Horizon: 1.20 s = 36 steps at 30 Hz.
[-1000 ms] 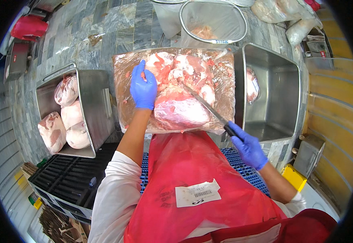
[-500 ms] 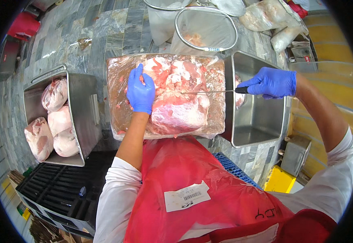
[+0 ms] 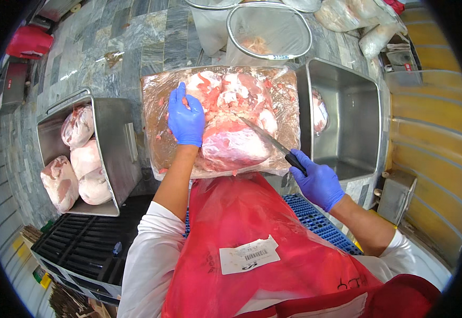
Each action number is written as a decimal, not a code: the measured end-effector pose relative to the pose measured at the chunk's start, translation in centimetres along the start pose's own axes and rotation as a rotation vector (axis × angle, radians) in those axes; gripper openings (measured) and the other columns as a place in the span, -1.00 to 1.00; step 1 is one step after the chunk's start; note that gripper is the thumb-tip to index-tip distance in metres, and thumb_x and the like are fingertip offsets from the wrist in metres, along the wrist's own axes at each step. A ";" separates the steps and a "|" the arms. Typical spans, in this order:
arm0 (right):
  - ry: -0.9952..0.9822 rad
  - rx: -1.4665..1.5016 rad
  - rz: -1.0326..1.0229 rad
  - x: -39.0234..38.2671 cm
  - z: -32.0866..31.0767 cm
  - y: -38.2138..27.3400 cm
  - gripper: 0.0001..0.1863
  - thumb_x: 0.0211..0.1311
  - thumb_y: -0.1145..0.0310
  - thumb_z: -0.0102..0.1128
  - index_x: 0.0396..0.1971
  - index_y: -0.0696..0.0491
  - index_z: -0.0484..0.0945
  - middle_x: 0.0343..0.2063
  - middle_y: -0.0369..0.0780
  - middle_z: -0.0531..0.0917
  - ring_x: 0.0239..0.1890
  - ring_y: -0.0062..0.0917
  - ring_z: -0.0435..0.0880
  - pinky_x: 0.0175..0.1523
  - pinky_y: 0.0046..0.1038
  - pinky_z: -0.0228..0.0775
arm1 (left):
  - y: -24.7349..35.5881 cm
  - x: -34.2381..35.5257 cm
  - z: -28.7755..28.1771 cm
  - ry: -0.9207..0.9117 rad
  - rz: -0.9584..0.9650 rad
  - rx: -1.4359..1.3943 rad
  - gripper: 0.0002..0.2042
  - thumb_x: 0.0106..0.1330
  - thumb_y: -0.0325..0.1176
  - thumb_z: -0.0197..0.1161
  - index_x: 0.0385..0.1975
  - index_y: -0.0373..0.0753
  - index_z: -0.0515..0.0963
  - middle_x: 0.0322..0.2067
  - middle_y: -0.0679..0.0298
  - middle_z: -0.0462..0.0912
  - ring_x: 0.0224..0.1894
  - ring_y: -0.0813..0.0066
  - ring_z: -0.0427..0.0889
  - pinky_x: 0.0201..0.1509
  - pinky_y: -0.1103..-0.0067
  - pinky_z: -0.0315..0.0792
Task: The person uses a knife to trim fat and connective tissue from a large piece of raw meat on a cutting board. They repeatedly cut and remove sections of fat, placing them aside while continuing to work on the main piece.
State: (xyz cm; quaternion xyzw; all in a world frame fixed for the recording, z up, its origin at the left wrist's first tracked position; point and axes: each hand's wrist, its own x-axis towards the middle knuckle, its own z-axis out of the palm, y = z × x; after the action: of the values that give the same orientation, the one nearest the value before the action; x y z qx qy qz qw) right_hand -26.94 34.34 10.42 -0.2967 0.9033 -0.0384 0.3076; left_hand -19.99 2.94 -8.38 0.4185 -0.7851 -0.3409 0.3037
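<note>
Under the left hand, pressed flat on it, a big slab of raw meat lies on the plastic-covered board. Its long axis runs from hand to hand. The right hand grips a knife, blade pointing up-left into the meat. Judging by this, trimming is underway; the next cut calls for a steady hold.

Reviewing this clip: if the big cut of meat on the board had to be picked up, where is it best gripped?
Probably the large meat cut by its thick rounded near end, coming from the left hand side, since the knife in the right hand crosses its right.
</note>
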 end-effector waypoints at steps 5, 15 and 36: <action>0.243 -0.128 -0.021 -0.9 6.7 1.7 -0.40 0.44 0.08 0.27 0.44 -0.22 0.42 -0.43 0.01 0.75 -0.48 -0.08 0.75 -0.42 -0.08 0.56 | -0.2 -0.1 0.6 0.005 -0.026 -0.024 -0.59 0.45 -0.29 0.09 0.18 -0.35 0.63 0.07 -0.08 0.66 0.08 -0.09 0.66 0.16 0.25 0.53; 0.315 0.752 -0.032 0.0 17.1 5.8 -0.37 0.55 0.27 0.19 0.55 -0.08 0.29 0.18 0.03 0.68 0.08 -0.36 0.76 0.15 -0.37 0.54 | 0.6 -0.5 0.0 -0.012 -0.075 0.012 -0.59 0.47 -0.27 0.07 0.20 -0.34 0.62 0.07 -0.03 0.68 0.05 -0.04 0.69 0.15 0.27 0.53; 0.081 -0.644 -0.438 1.6 -12.1 -2.8 -0.52 0.28 0.28 0.28 0.22 -0.11 0.58 -0.51 -0.13 0.68 -0.48 -0.25 0.74 -0.43 -0.18 0.53 | -0.6 0.4 0.4 -0.074 -0.019 -0.049 -0.58 0.47 -0.27 0.09 0.20 -0.35 0.62 0.11 -0.07 0.67 0.11 -0.07 0.67 0.21 0.28 0.53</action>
State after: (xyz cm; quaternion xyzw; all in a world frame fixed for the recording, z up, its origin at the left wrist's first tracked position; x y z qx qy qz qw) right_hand -33.55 29.80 20.08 -0.5622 0.7957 0.1705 0.1474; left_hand -20.22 2.45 -9.03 0.4056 -0.7831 -0.3781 0.2814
